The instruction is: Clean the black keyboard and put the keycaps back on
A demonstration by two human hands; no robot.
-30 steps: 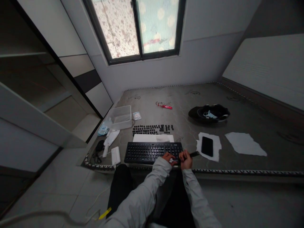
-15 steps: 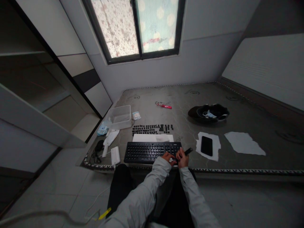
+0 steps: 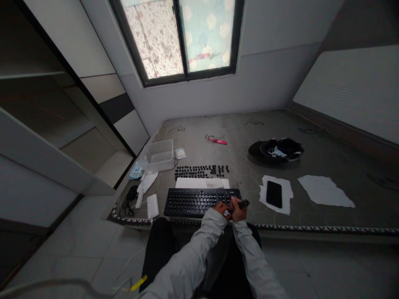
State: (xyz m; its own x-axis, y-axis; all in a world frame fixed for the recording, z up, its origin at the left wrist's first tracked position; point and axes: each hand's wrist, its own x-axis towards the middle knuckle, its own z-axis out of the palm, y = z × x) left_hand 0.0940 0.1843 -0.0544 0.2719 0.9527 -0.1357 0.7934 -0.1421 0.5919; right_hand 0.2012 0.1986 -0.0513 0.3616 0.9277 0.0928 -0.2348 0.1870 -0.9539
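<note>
A black keyboard [image 3: 190, 202] with its keycaps off lies near the front edge of the grey mattress. Over its right end, my left hand [image 3: 221, 208] is closed on a small white wad, perhaps tissue. Close beside it, my right hand [image 3: 238, 211] is closed around a dark stick-like tool [image 3: 244, 204], whose thick black end sticks out to the right. The tool's other end is hidden between my hands. Loose black keycaps [image 3: 193, 170] lie in rows behind the keyboard, past a white sheet [image 3: 187, 182].
To the left are a clear plastic box [image 3: 158, 155], a white power strip or adapter [image 3: 152, 206] and a black cable [image 3: 127, 203]. A phone [image 3: 274, 194] lies on torn paper to the right, below a black cap [image 3: 264, 151]. A red-handled item [image 3: 220, 141] lies farther back.
My right hand has turned and drawn in toward my left hand, so less of the dark tool sticks out. The whole view has shifted slightly.
</note>
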